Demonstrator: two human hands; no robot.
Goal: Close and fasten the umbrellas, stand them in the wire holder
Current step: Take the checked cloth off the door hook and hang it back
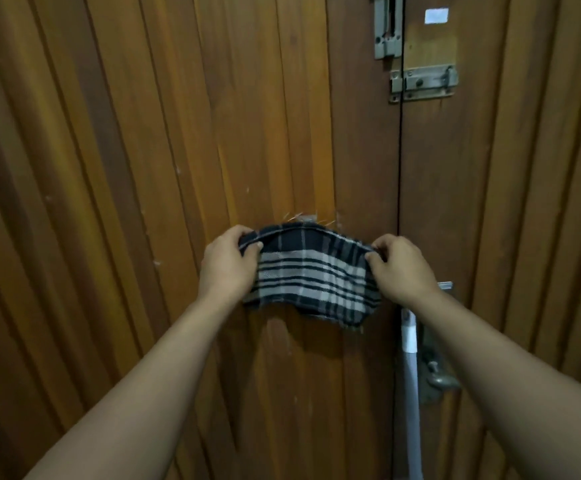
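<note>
— While both hands are busy at the wooden door (143, 168), which step of the umbrella job is this?

— None that I can place. From the head camera, no umbrella and no wire holder are in sight. The left hand (228, 263) pinches one end of a plaid cloth (311, 275), thumb in front and fingers curled behind; the right hand (398, 266) pinches the other end the same way. The cloth is stretched between them against the door, just below a small hook or nail head that I can't make out clearly.

— So what comes next?

— My guess is the cloth gets hung or taken down first; after that the person must turn away and find the umbrellas.

— Materials?

— The cloth is soft woven stuff, dark blue and pale checks, frayed along its lower edge. The door is ribbed varnished planks. A dull metal sliding bolt (422, 83) sits up right, and a pale smooth pole (408, 375) leans beside a metal door handle (438, 374).
</note>
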